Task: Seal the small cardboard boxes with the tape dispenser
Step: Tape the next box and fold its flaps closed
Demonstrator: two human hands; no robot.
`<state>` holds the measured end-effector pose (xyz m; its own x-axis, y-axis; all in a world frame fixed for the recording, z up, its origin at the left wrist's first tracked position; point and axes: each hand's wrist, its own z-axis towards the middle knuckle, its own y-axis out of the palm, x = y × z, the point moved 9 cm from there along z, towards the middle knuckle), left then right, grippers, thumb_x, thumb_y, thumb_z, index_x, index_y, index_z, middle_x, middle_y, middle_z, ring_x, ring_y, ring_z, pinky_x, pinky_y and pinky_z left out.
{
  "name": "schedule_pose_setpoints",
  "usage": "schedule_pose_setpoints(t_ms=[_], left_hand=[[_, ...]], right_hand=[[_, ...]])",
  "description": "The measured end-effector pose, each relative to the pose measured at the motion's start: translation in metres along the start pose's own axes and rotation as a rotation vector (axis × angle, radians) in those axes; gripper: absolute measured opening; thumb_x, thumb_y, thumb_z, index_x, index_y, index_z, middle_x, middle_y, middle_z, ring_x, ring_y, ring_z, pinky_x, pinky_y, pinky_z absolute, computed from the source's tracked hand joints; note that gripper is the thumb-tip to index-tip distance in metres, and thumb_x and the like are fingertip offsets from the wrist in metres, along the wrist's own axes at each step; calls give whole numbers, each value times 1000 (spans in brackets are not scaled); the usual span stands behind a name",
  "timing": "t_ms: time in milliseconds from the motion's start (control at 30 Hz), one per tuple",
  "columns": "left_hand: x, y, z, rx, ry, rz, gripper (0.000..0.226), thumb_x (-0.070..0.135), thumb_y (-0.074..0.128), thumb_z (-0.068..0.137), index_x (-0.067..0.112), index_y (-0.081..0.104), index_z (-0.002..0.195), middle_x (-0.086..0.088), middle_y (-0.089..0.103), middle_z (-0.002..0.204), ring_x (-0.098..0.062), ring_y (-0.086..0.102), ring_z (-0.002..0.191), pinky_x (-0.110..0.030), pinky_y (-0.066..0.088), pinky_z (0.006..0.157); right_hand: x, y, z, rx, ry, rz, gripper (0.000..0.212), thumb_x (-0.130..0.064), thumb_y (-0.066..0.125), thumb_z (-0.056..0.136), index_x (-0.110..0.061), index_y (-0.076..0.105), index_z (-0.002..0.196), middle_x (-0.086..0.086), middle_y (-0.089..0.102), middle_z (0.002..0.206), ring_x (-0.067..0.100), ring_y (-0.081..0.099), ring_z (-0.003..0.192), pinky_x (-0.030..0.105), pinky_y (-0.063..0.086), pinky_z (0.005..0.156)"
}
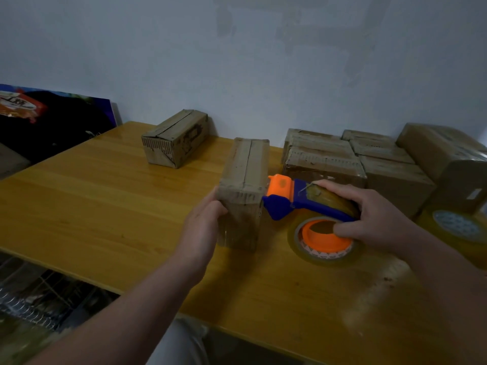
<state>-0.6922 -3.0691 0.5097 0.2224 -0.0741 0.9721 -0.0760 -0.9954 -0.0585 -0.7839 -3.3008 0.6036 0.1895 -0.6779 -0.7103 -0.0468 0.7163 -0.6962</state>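
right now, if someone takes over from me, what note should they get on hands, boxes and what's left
Left hand grips the near left edge of the middle box, steadying it on the table.
Right hand grips the tape dispenser, head against that box's near right corner.
Done: boxes at back right look taped.
Left: this box's top seam, then the back-left box, flaps loose.

You are at what looks like a small packing station in a plain room. A yellow wooden table (pixel 105 206) stands against a bare pale wall (pixel 237 61). Taped cardboard boxes (pixel 369 164) sit packed together at its back right, a lone box (pixel 175 139) is near the wall, and a small box (pixel 243 180) stands in front of you beside a tape dispenser (pixel 303 204). A spare tape roll (pixel 458 227) lies at the right edge. A printed board (pixel 52 119) leans at left, and a wire rack (pixel 39 293) shows below the table.
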Motion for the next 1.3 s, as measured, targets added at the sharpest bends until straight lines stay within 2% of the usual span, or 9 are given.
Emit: schedule_pose_setpoints(t_ms=[67, 133, 233, 300, 467, 767, 967, 1067, 1300], left_hand=[[-16, 0, -3, -39, -94, 92, 38, 6, 39, 93, 30, 59, 115, -2, 54, 126, -18, 49, 110, -31, 38, 86], [-14, -7, -18, -87, -108, 219, 34, 19, 44, 92, 32, 55, 122, 3, 47, 136, -23, 37, 130, -40, 34, 98], [40, -25, -52, 38, 246, 457, 56, 24, 45, 96, 25, 26, 149, 7, 26, 153, -17, 22, 141, -37, 24, 110], [79, -11, -80, 83, 546, 799, 69, 26, 48, 96, 23, 8, 152, 7, 7, 159, -10, 6, 145, -33, 12, 115], [87, 44, -80, -85, 765, 1317, 75, 28, 52, 92, 23, 7, 152, 3, 9, 159, -10, 4, 145, -25, -1, 114], [92, 53, -84, -32, 842, 1379, 70, 33, 51, 93, 31, 13, 151, 12, 18, 157, -8, 18, 143, -21, 22, 110], [91, 50, -79, 26, 871, 1357, 64, 35, 51, 93, 34, 20, 149, 13, 25, 154, -7, 28, 139, -25, 34, 104], [93, 52, -80, 50, 900, 1340, 58, 34, 47, 95, 33, 24, 148, 13, 28, 153, -8, 32, 137, -26, 38, 102], [92, 49, -74, 45, 896, 1354, 54, 31, 46, 97, 35, 25, 147, 14, 29, 152, -8, 31, 138, -30, 38, 104]], right_hand=[[0, 0, 0, 2, 0, -4, 73, -5, 72, 76, -57, 40, 115, 0, 62, 92, 15, 62, 62, 21, 52, 55], [-1, 1, -1, 5, -3, -11, 75, -2, 71, 77, -58, 39, 115, -1, 62, 92, 13, 62, 62, 21, 52, 56], [-3, 3, -2, 14, -8, -19, 76, 0, 70, 78, -57, 37, 115, -2, 62, 93, 9, 61, 60, 19, 51, 54], [-5, 4, -2, 22, -7, -13, 76, 1, 70, 77, -57, 38, 115, -3, 62, 91, 8, 60, 59, 18, 49, 53], [-5, 8, -1, 25, -3, 2, 78, 1, 70, 76, -55, 38, 120, -3, 62, 88, 10, 60, 59, 19, 49, 53], [-6, -2, -5, -1, 2, -35, 78, -3, 71, 76, -55, 39, 125, -14, 59, 105, 13, 65, 71, 23, 54, 57], [9, -26, -20, -63, 65, -103, 79, -11, 75, 76, -68, 37, 115, -26, 59, 93, 12, 64, 69, 26, 55, 59], [22, -30, -27, -83, 111, -120, 76, -14, 75, 75, -65, 39, 118, -13, 64, 92, 15, 65, 71, 32, 56, 62], [9, -3, 1, -186, 102, -191, 68, -18, 72, 78, -46, 42, 132, -9, 62, 96, 0, 62, 71, 16, 51, 56]])
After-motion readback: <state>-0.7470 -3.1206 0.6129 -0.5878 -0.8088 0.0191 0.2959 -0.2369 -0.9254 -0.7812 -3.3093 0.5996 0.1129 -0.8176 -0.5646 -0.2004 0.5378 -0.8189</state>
